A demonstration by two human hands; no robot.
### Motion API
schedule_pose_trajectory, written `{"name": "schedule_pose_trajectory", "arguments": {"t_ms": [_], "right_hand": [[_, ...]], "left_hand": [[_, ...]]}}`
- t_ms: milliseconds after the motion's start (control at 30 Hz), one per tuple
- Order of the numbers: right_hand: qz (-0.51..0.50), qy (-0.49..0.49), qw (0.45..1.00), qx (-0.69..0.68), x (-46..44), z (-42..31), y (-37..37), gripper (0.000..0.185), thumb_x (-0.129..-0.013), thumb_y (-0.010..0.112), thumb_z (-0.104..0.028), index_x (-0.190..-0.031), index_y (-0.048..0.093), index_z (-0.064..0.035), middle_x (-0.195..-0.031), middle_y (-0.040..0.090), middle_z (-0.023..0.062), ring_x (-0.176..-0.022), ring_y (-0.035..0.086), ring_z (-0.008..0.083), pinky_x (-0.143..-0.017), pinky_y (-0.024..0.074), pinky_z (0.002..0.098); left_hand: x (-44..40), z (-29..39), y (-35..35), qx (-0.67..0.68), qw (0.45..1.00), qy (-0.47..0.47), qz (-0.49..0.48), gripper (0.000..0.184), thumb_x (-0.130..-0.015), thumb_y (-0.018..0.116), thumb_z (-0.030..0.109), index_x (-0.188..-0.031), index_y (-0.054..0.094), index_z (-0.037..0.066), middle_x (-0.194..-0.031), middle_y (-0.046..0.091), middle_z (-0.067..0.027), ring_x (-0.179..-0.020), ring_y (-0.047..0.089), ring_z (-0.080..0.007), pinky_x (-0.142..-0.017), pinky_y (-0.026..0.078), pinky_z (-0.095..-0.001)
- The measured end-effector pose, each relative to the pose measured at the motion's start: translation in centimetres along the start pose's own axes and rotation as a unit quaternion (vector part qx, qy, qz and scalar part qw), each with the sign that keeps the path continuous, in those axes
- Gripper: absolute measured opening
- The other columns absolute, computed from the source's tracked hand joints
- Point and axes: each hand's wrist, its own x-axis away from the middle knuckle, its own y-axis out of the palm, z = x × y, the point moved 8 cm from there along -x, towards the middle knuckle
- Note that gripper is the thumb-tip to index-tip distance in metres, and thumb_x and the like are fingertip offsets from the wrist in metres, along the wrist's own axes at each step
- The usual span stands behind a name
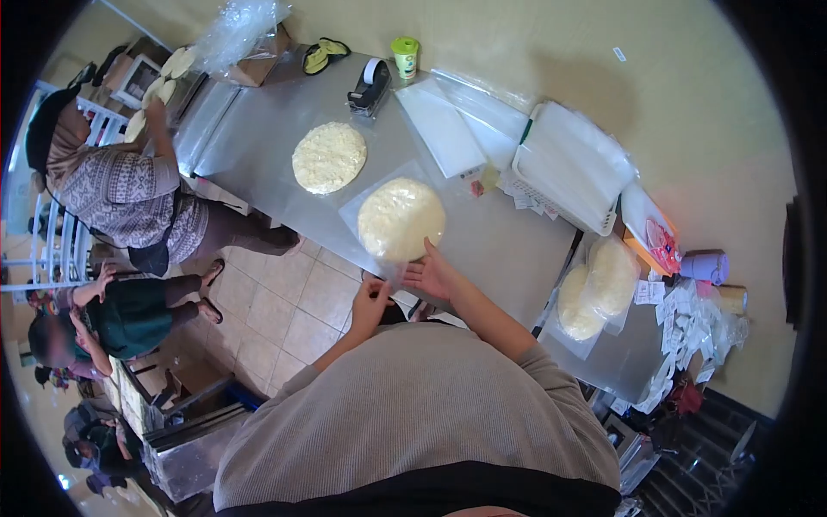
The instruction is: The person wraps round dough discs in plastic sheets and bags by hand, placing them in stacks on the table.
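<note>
A round, pale flat bread or dough disc [401, 220] lies inside a clear plastic bag [351, 212] at the front edge of the metal table. My left hand [372, 302] is closed, its fingertips pinching the bag's near end just past the table edge. Beside it, my right hand [433, 272] has its fingers stretched out and the thumb against the near side of the bagged disc. Another pale disc [329, 158] rests farther left on the table, apart from both hands.
A tape dispenser [369, 87], a green cup [404, 57] and flat plastic bags [441, 127] sit along the wall. To the right are a white basket [564, 185], bagged discs [594, 289] and paper slips [689, 332]. A co-worker [121, 181] stands at left; others are behind.
</note>
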Motion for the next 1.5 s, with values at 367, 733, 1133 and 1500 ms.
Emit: {"name": "schedule_pose_trajectory", "arguments": {"t_ms": [367, 733, 1133, 1500], "right_hand": [[0.187, -0.189, 0.963, -0.043, 1.5, -5.7, -7.2, 0.030, -0.090, 0.054, -0.039, -0.093, 0.051, -0.0087, -0.069, 0.053, 0.0013, -0.056, 0.050, 0.0130, -0.051, 0.0434, 0.0305], [0.329, -0.490, 0.603, 0.537, 11.6, -10.6, -0.5, 0.032, -0.079, 0.065, -0.023, -0.101, 0.053, -0.0031, -0.093, 0.059, 0.0106, -0.090, 0.057, 0.0276, -0.081, 0.0451, 0.0394], [0.146, -0.534, 0.325, 0.767, 15.9, -10.5, 11.0, 0.044, -0.081, 0.063, -0.027, -0.122, 0.054, -0.0167, -0.133, 0.048, 0.0058, -0.130, 0.037, 0.0242, -0.111, 0.0174, 0.0516], [0.281, -0.496, 0.675, 0.468, 35.1, -14.7, -1.9, 0.018, -0.086, 0.059, -0.016, -0.099, 0.067, -0.0057, -0.088, 0.069, 0.0058, -0.083, 0.064, 0.0143, -0.077, 0.0491, 0.0279]], "left_hand": [[-1.1, -1.8, 2.6, 0.063, 0.957, -0.255, -0.127, 0.083, -0.084, 0.036, 0.070, -0.127, 0.040, -0.001, -0.121, 0.056, -0.0145, -0.098, 0.060, -0.0273, -0.085, 0.046, -0.0402], [-1.2, -1.7, 3.1, 0.056, 0.960, -0.242, -0.132, 0.068, -0.087, 0.040, 0.065, -0.112, 0.054, 0.003, -0.104, 0.065, -0.0074, -0.083, 0.062, -0.0180, -0.072, 0.047, -0.0327], [-1.6, 17.4, 4.9, -0.041, 0.975, 0.162, -0.147, 0.038, -0.097, 0.047, 0.028, -0.069, 0.053, 0.003, -0.057, 0.053, -0.0018, -0.050, 0.049, -0.0083, -0.048, 0.038, -0.0221], [2.9, 26.6, 8.6, -0.054, 0.930, 0.203, -0.302, 0.035, -0.097, 0.046, 0.022, -0.072, 0.055, 0.000, -0.058, 0.054, -0.0036, -0.052, 0.051, -0.0081, -0.050, 0.041, -0.0219]]}}
